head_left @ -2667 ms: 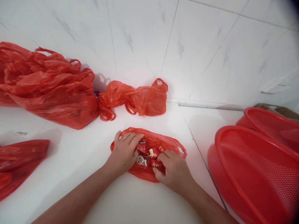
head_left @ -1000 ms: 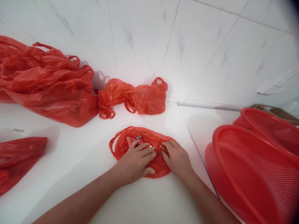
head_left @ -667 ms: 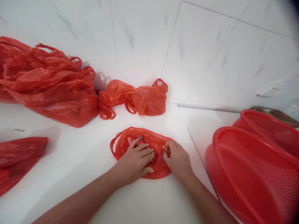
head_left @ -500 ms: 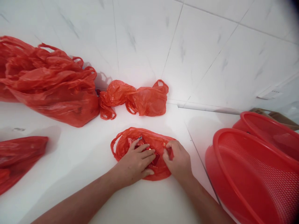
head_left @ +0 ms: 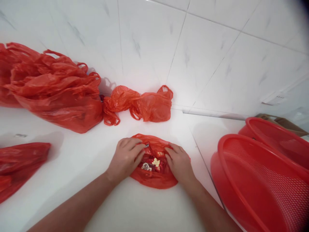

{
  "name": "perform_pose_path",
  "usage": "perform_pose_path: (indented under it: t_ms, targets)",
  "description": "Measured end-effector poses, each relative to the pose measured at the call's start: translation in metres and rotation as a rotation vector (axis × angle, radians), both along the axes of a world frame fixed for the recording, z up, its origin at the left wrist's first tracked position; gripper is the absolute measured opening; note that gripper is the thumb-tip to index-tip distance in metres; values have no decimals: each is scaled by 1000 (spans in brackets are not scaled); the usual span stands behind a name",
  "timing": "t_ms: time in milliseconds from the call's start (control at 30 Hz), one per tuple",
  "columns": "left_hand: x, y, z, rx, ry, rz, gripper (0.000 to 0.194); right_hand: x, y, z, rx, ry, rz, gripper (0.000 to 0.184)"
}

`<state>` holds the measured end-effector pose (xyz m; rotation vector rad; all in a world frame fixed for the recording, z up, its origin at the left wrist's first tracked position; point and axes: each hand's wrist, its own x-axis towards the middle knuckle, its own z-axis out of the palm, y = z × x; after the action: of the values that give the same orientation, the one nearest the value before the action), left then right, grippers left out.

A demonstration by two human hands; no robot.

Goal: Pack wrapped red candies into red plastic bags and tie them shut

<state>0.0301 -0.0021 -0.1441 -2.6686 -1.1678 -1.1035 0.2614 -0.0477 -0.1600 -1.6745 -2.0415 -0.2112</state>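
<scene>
A thin red plastic bag (head_left: 154,180) lies on the white table before me with its mouth spread. Inside are several small red wrapped packets (head_left: 156,161) with gold and white lettering; one dark red packet (head_left: 147,166) bears white characters. My left hand (head_left: 125,158) is closed on the bag's left side, fingers bent over the rim and thumb towards the packets. Over the right side, my right hand (head_left: 180,161) is closed on the plastic, its fingertips near the packets. The bag's handles are hidden beneath the hands.
A large heap of red plastic bags (head_left: 60,93) stands at the back left, near a smaller crumpled red bag (head_left: 154,106) by the tiled wall (head_left: 149,48). Another red bag (head_left: 24,158) lies at the left edge. Red mesh baskets (head_left: 251,180) stand at the right.
My left hand has moved left from above the packets to the bag's left side, uncovering them. My right hand has stayed at the right side, its fingers shifting slightly over the plastic.
</scene>
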Motion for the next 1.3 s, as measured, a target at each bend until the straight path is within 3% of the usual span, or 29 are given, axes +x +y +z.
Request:
perform_pose_path:
  t_ms: [100,267,400,500,633,733,833,933,1033,1100,1233,1300]
  targets:
    - [-7,8,-4,9,-18,79,18,-1,-2,4,1,38,25,21]
    - [0,-3,-1,32,37,30,20,-7,-4,2,-45,-1,79,30]
    - [7,-10,1,12,82,44,24,-6,-3,-1,-80,39,78,21]
    - [7,-9,0,9,55,50,27,-6,-5,1,6,96,73,14]
    - [8,-14,2,17,-67,-4,23,-13,-14,13,237,128,118,11]
    - [13,-23,8,-133,-161,-109,30,-23,-23,22,380,139,256,14]
    - [19,-30,15,-363,-186,-228,24,-31,-30,23,403,169,377,18]
    - [23,-32,19,-515,-232,-244,23,-32,-32,19,277,302,403,19]
    - [24,-31,16,-547,-291,-252,22,-29,-31,15,134,555,372,28]
    - [22,-30,12,-502,-274,-269,19,-28,-31,15,32,662,346,35]
    - [21,-28,3,-331,-180,-333,21,-29,-30,19,-189,721,415,5]
    - [22,-28,1,-248,-144,-361,26,-29,-30,20,-282,772,436,10]
